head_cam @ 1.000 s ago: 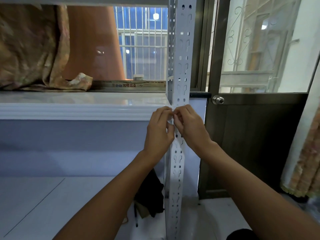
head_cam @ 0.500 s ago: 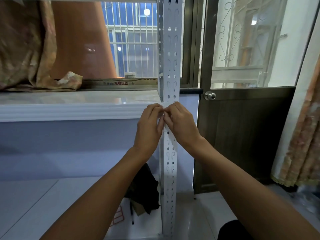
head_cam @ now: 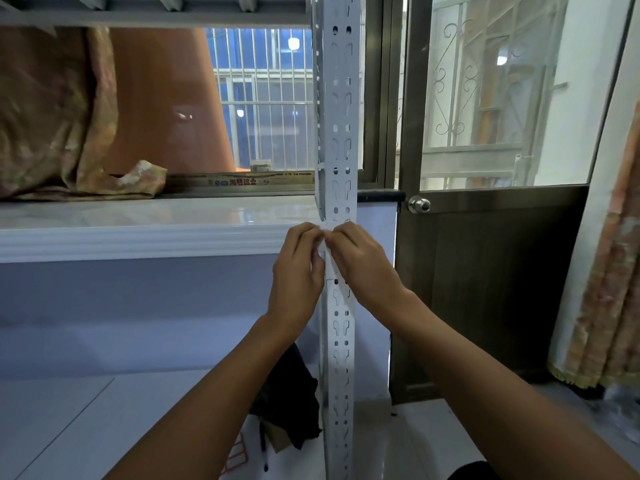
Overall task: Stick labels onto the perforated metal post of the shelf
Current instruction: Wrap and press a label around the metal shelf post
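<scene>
A long white counter [head_cam: 138,237] runs across the left half of the view at about hand height, its moulded front edge ending just left of the perforated metal post [head_cam: 337,133], which stands upright from the floor to the top of the frame. Behind the counter is a barred window [head_cam: 263,98]; to the right of the post a dark door [head_cam: 485,289] with a glass upper panel closes that side, its round knob [head_cam: 419,205] just beside the post and slightly above the hands. A patterned curtain [head_cam: 609,271] hangs along the far right edge, and crumpled cloth [head_cam: 62,133] lies heaped on the counter at far left. Below the counter the pale floor [head_cam: 69,427] stretches open to the left; a dark bundle [head_cam: 291,400] sits on it against the foot of the post. A shelf beam [head_cam: 156,19] meets the post near the top. Both forearms reach up from below, one on each side of the post. The left hand [head_cam: 298,275] and right hand [head_cam: 363,268] meet on the post's front face, fingers curled, fingertips touching each other and pinching a small white label [head_cam: 325,233] that shows only as a sliver between them, against the post level with the counter's edge. More of the label's shape cannot be made out.
</scene>
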